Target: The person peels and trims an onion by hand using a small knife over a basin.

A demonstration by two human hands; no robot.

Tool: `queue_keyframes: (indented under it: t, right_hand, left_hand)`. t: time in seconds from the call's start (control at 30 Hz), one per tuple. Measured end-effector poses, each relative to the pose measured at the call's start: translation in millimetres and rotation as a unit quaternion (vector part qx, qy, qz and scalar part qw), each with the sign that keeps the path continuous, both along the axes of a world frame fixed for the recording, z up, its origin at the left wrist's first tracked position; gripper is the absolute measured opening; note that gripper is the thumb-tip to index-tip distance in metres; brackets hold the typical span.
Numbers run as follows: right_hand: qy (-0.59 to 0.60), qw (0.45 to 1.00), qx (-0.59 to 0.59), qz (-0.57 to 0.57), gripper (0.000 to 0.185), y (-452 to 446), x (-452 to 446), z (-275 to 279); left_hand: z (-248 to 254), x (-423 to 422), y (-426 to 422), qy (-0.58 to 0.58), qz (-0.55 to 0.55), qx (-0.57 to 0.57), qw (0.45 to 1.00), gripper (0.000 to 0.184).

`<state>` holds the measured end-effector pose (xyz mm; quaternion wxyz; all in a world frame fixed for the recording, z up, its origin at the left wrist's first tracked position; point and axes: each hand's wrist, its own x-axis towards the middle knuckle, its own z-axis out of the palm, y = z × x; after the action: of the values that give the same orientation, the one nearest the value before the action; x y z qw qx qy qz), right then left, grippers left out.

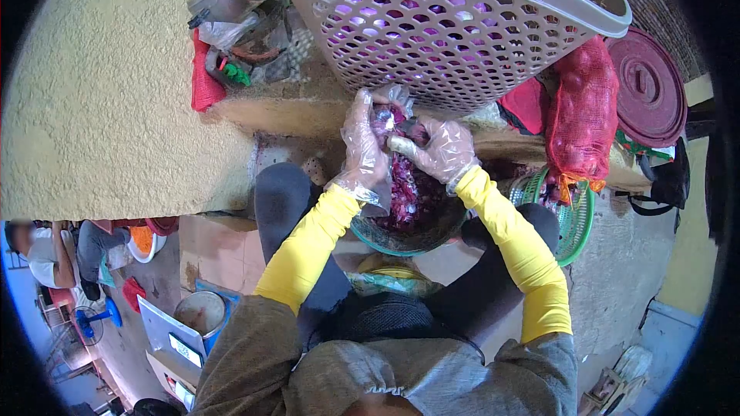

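Both of my hands wear clear plastic gloves and meet above a basin (412, 248) full of purple-red onion skins (402, 204). My left hand (365, 145) is closed around a shiny purple red onion (383, 120). Close against it, my right hand (442, 150) has its fingers curled on a darker purple piece (417, 132), seemingly part of an onion. A whitish wrap covers the right thumb, which points toward the left palm. Below the left palm shows a flat grey edge (378, 199); I cannot tell what it is.
A large perforated plastic basket (470, 38) with purple onions stands on the ledge ahead. To its right are a red mesh sack (583, 112) and a maroon lid (647, 88). A green basket (576, 223) sits by my right knee. Another person (46, 254) is at far left.
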<state>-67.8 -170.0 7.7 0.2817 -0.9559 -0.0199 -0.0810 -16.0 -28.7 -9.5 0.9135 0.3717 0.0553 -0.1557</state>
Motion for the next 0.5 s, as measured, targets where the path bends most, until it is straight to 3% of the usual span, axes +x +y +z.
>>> queue_keyframes:
  t: [0.23, 0.3, 0.43, 0.5]
  right_hand:
    - [0.020, 0.998, 0.062, 0.014, 0.053, 8.0, -0.6, -2.6]
    - [0.068, 0.986, 0.144, 0.041, 0.056, 9.0, -2.0, -1.2]
    - [0.106, 0.982, 0.144, 0.064, 0.052, 3.5, 0.5, -1.3]
    - [0.132, 0.981, 0.081, 0.118, 0.051, -0.2, -1.8, 6.3]
  left_hand:
    - [-7.2, 1.4, -1.4, 0.013, 0.030, -0.021, 0.999, 0.035]
    - [-7.5, 0.8, -1.4, 0.009, 0.036, -0.020, 0.999, 0.035]
    - [4.2, 2.1, 1.7, 0.060, 0.025, -0.021, 0.998, 0.034]
    - [11.7, 3.8, 1.5, 0.087, 0.022, -0.014, 0.996, 0.034]
